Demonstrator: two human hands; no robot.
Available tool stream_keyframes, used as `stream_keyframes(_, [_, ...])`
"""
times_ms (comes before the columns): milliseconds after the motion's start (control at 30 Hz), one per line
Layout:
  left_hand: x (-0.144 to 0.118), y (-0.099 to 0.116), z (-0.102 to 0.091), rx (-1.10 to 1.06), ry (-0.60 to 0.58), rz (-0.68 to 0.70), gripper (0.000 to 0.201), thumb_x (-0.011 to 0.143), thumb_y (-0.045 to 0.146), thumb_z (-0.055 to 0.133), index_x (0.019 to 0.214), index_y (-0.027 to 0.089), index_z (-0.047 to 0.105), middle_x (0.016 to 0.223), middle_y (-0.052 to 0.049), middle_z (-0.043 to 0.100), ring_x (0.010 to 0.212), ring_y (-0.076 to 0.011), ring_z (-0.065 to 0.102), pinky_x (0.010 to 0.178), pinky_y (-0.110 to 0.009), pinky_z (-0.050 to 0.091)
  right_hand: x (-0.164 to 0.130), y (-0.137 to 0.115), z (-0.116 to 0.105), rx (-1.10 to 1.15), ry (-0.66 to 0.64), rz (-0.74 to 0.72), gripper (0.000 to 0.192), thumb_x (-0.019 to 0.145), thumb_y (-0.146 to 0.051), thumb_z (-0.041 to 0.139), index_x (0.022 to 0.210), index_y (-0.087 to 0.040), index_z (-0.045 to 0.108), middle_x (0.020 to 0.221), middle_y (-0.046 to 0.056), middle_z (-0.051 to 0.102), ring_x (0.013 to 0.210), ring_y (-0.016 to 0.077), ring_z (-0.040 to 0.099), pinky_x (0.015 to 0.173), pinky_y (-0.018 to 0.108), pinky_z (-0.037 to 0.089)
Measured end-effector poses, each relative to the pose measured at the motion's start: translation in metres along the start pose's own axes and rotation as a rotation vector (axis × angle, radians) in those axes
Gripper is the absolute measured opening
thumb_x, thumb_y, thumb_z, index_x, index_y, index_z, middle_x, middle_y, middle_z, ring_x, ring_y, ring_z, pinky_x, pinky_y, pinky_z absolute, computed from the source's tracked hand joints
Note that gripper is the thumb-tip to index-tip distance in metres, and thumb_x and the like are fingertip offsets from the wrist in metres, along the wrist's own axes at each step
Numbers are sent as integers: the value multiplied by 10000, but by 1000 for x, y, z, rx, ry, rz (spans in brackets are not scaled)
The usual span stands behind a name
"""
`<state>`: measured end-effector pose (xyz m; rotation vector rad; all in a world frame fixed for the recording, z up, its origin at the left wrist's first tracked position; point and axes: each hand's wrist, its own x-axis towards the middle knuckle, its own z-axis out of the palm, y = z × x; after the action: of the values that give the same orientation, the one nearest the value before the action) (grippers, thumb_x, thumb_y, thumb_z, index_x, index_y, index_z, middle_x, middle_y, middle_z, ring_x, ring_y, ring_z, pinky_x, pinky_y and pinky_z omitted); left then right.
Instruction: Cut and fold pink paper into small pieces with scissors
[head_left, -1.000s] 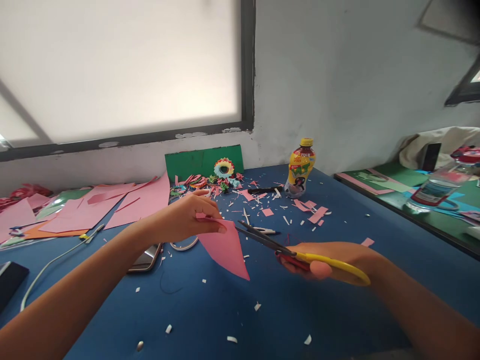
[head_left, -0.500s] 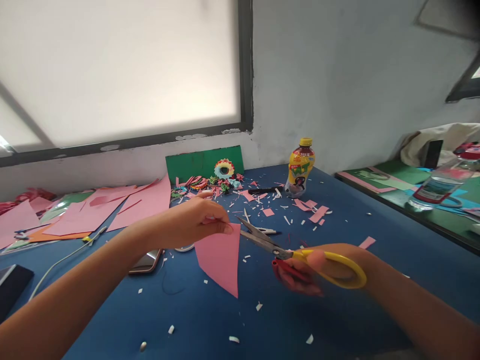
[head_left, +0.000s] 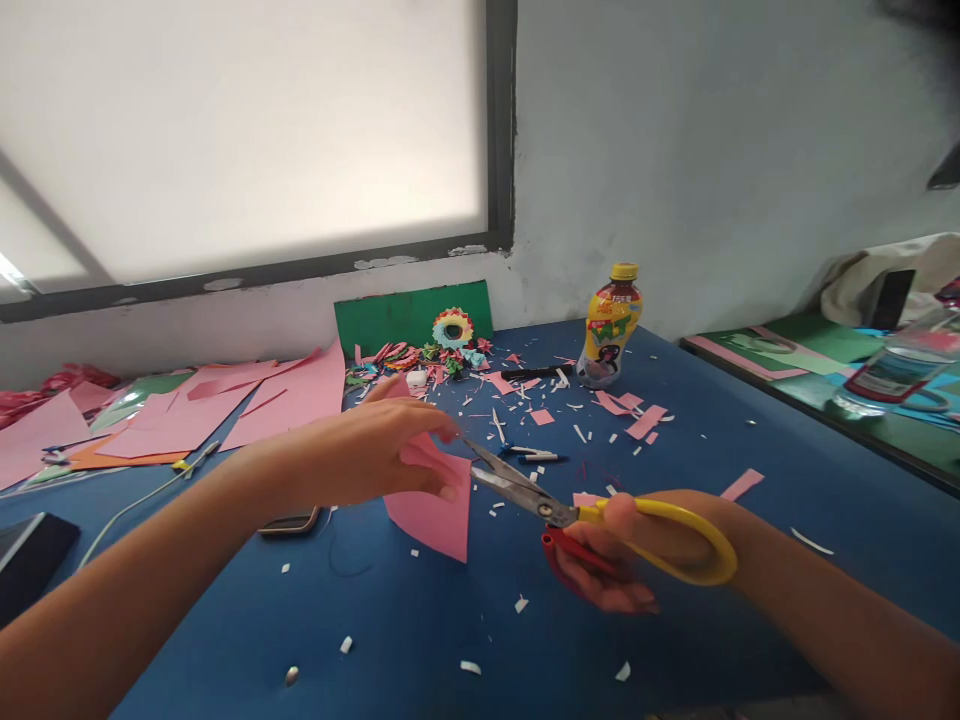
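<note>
A sheet of pink paper [head_left: 441, 515] hangs from my left hand [head_left: 382, 440]. My left thumb and fingers are parted a little, with the paper's upper part between them. My right hand [head_left: 611, 560] grips a pair of scissors [head_left: 551, 508] with one yellow and one red handle. The blades are slightly open and point left, their tips at the paper's right edge near my left fingers. A piece of pink paper lies just behind the right hand, mostly hidden by it.
A drink bottle [head_left: 611, 330] stands at the back of the blue table [head_left: 247, 640], near a black pen [head_left: 536, 372]. Paper scraps and small folded pieces lie before a green board [head_left: 397, 318]. Pink sheets [head_left: 292, 405] cover the left rear. A phone [head_left: 292, 522] lies under my left forearm.
My left fingers have spread from a tight pinch, and the paper has risen slightly and curves more. The scissors' tips have come closer to the left hand. The view has shifted slightly.
</note>
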<state>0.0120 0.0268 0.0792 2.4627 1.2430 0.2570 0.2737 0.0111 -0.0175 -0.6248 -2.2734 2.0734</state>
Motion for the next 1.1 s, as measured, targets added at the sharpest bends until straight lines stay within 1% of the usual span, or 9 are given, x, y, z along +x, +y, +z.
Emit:
stream_keyframes(100, [-20,-3,22,-85,385,47,429,639,403,713,1047,292,638,1107,-45,606,1079,-260,494,859,-319,393,-1,1,-2,-27,12,-27,819,598,-872,23,743,-168,415,602,-1,419,444,87,352,465,275,348])
stream_keyframes(200, [-43,2,65,-457,666,26,152,756,361,617,714,231,683,784,-42,636,775,-181,569,696,-253,429,-2,3,-2,-23,12,-67,810,607,-866,26,752,-170,413,600,-6,413,452,90,346,458,270,326])
stream_keyframes(233, [-50,5,83,-677,627,-22,246,779,390,587,626,211,659,643,-27,597,644,-149,543,605,-228,416,-1,4,-2,-18,8,-76,808,613,-862,21,752,-168,413,598,-8,411,449,88,344,458,270,323])
stream_keyframes(300, [-60,15,119,-1190,244,-220,393,793,474,540,566,171,646,557,-28,572,540,-121,522,553,-218,410,-1,4,-2,-6,-4,-75,806,628,-848,3,748,-165,414,594,-12,408,443,83,340,461,269,324])
stream_keyframes(367, [-63,25,146,-1735,-84,-484,494,752,617,491,788,160,674,719,-60,643,578,-134,566,545,-235,439,0,6,-1,13,1,-78,805,634,-842,-3,743,-164,416,580,-19,401,433,79,335,451,263,322])
stream_keyframes(467, [-55,34,160,-2084,-132,-718,666,782,659,386,1109,105,559,1149,-136,581,940,-193,591,635,-255,488,1,10,-1,60,9,-100,801,615,-863,55,751,-165,423,569,-29,397,429,80,340,430,248,318])
stream_keyframes(667, [-35,35,149,-2129,388,-862,671,810,576,452,1274,99,361,1314,-124,465,1183,-185,457,885,-282,437,1,16,-2,186,-32,-130,795,594,-876,121,756,-160,428,571,-36,399,427,72,323,437,245,345])
stream_keyframes(967, [-26,33,144,-2064,881,-895,125,849,238,538,905,132,572,837,-62,646,808,-144,655,700,-231,547,-5,15,-5,112,-51,-196,767,662,-833,79,779,-157,423,615,-23,405,466,81,343,461,249,344])
stream_keyframes(1100, [-34,37,135,-2058,1002,-824,173,817,68,539,979,125,562,844,-59,678,779,-141,677,632,-183,569,-5,17,-6,117,-55,-236,766,662,-829,77,786,-157,421,609,-24,406,459,80,339,453,248,344])
